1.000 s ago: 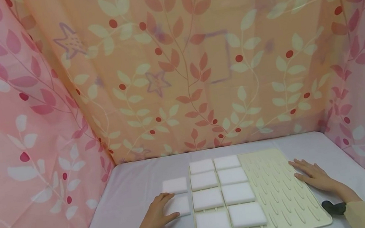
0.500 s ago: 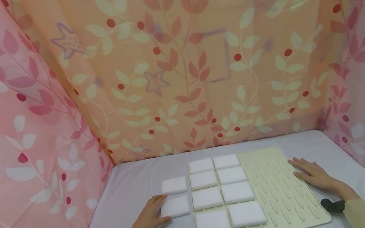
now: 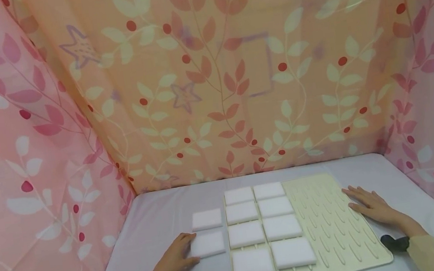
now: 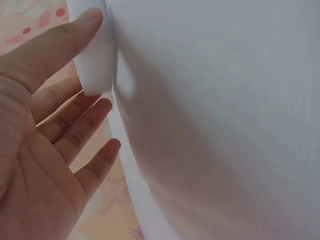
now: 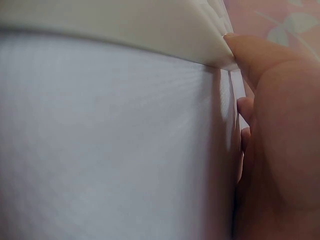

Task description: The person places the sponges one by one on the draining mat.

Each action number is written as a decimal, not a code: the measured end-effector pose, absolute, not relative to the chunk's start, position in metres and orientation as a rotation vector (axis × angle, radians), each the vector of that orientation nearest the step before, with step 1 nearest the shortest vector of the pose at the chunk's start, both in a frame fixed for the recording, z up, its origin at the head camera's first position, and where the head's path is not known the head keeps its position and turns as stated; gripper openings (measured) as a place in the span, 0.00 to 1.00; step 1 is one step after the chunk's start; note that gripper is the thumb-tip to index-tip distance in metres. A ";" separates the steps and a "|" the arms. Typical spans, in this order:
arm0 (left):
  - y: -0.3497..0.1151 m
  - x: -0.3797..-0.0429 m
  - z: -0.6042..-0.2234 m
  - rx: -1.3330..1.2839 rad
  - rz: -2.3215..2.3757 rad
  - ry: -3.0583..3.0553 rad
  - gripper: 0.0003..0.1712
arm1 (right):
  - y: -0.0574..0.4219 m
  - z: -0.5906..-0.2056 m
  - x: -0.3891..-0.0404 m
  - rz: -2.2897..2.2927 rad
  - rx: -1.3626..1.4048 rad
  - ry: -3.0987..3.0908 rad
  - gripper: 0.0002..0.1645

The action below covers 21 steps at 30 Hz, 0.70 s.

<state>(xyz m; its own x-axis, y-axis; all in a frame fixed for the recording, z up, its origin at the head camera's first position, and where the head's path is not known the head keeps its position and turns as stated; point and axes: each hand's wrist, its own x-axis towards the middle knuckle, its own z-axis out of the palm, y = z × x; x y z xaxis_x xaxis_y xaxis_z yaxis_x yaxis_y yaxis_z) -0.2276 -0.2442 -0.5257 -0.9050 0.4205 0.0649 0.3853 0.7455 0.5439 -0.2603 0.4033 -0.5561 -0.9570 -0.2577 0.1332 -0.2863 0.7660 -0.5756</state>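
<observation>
A white sponge block (image 3: pixel 207 244) lies on the white tablecloth, left of a cream ridged drainer board (image 3: pixel 331 221). My left hand (image 3: pixel 172 261) is at that block's left end, fingertips by its far left corner and thumb by the near one. In the left wrist view, the left hand (image 4: pixel 50 130) has loosely bent fingers, and its thumb lies over the block's end (image 4: pixel 95 60). Beside the board's right edge rests my right hand (image 3: pixel 372 207) with fingers extended. The right wrist view shows that thumb (image 5: pixel 250 52) against the board's corner (image 5: pixel 210 45).
Behind the near block lies another loose white sponge (image 3: pixel 206 219). Several more, such as this front sponge (image 3: pixel 252 263), stand in two columns on the board's left half. Ridges show on its right half. Floral curtains (image 3: pixel 209 77) surround the table.
My left hand has drawn back to the left, uncovering more of the near sponge block. The right hand stays at the board's edge.
</observation>
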 end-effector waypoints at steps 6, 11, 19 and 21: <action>-0.249 -0.227 -0.521 0.693 0.864 2.915 0.43 | 0.402 -0.555 -0.259 0.964 0.478 -2.888 0.35; -0.250 -0.226 -0.511 0.684 0.906 2.921 0.43 | 0.402 -0.556 -0.259 0.960 0.478 -2.884 0.35; -0.244 -0.229 -0.500 0.623 0.970 2.912 0.42 | 0.404 -0.558 -0.261 0.941 0.475 -2.885 0.35; -0.242 -0.231 -0.499 0.635 0.967 2.932 0.41 | 0.404 -0.559 -0.261 0.947 0.468 -2.890 0.35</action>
